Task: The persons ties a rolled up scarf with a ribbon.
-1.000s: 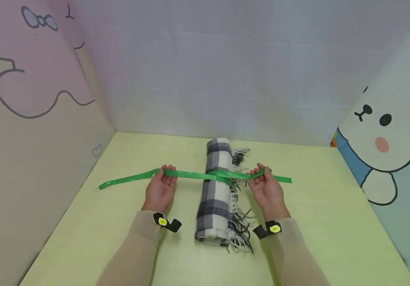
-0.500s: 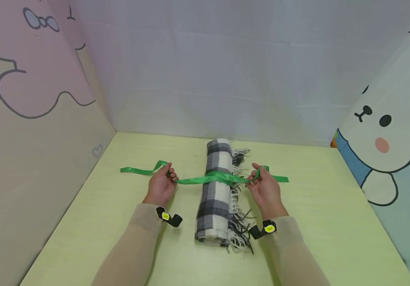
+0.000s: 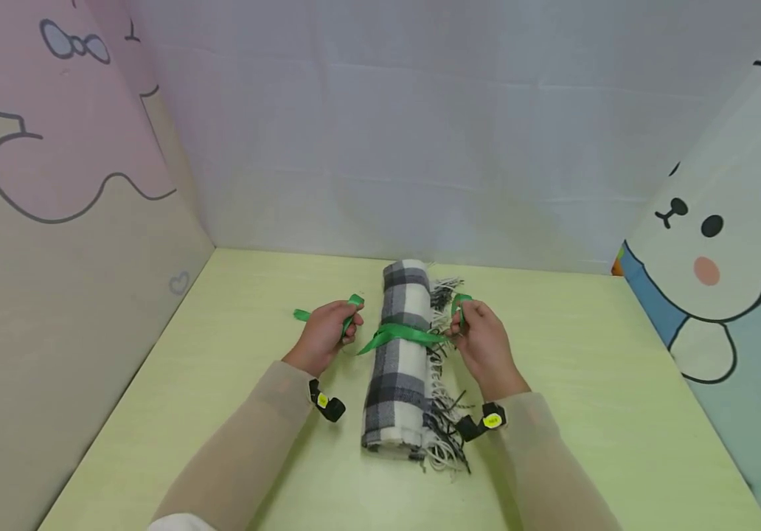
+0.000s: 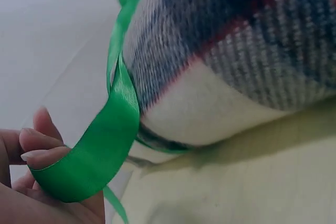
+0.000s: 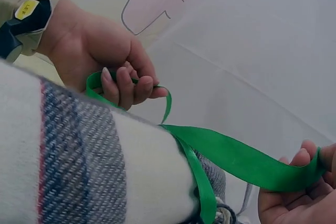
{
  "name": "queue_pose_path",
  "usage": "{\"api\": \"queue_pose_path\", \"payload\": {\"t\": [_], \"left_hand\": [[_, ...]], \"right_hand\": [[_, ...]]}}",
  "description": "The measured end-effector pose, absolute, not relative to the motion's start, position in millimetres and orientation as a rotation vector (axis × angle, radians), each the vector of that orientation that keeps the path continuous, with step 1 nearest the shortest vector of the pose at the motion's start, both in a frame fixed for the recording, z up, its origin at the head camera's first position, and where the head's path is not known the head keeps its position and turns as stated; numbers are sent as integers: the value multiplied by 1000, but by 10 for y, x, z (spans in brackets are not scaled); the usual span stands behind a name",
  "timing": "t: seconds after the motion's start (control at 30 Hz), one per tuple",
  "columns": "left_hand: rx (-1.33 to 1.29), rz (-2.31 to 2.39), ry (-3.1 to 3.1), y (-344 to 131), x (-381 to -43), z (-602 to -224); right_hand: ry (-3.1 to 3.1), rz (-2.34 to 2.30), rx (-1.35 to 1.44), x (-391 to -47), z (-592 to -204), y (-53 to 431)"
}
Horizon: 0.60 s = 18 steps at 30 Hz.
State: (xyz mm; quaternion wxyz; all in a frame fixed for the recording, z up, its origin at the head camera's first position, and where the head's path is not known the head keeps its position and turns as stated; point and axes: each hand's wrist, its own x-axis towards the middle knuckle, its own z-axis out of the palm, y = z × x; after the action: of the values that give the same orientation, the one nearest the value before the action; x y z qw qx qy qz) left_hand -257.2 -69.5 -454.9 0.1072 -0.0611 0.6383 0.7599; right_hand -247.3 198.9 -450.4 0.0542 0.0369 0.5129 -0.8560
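A rolled black, grey and white plaid scarf (image 3: 397,402) lies lengthwise on the table, its fringe (image 3: 447,435) spread along the right side. Around its middle passes a green satin ribbon (image 3: 403,332), crossed over itself on top. My left hand (image 3: 326,333), just left of the roll, holds one ribbon end with curled fingers; a short tail sticks out behind it. On the other side my right hand (image 3: 484,343) pinches the other end, above the fringe. In the left wrist view the ribbon (image 4: 105,150) loops over the left fingers (image 4: 44,158).
The pale yellow table (image 3: 619,413) extends to both sides of the roll. A white cloth backdrop (image 3: 420,147) stands behind it. Printed cartoon panels flank the table, a pink one (image 3: 88,133) left and a white bear (image 3: 732,295) right.
My left hand has moved right, close to the scarf, drawing its ribbon end in and curling its fingers. My right hand has shifted slightly left. The left ribbon stretch is slack; the scarf has stayed put.
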Motion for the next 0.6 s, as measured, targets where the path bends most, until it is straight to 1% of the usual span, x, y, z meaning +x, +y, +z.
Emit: {"api": "queue_pose_path", "payload": {"t": [0.2, 0.6], "left_hand": [[-11, 2055, 2022, -537, -2581, -4434], [202, 1824, 2072, -270, -2587, -4200]], "right_hand": [[1686, -2524, 58, -2455, -4364, 1886], [1827, -2355, -262, -2450, -4248, 1806]]}}
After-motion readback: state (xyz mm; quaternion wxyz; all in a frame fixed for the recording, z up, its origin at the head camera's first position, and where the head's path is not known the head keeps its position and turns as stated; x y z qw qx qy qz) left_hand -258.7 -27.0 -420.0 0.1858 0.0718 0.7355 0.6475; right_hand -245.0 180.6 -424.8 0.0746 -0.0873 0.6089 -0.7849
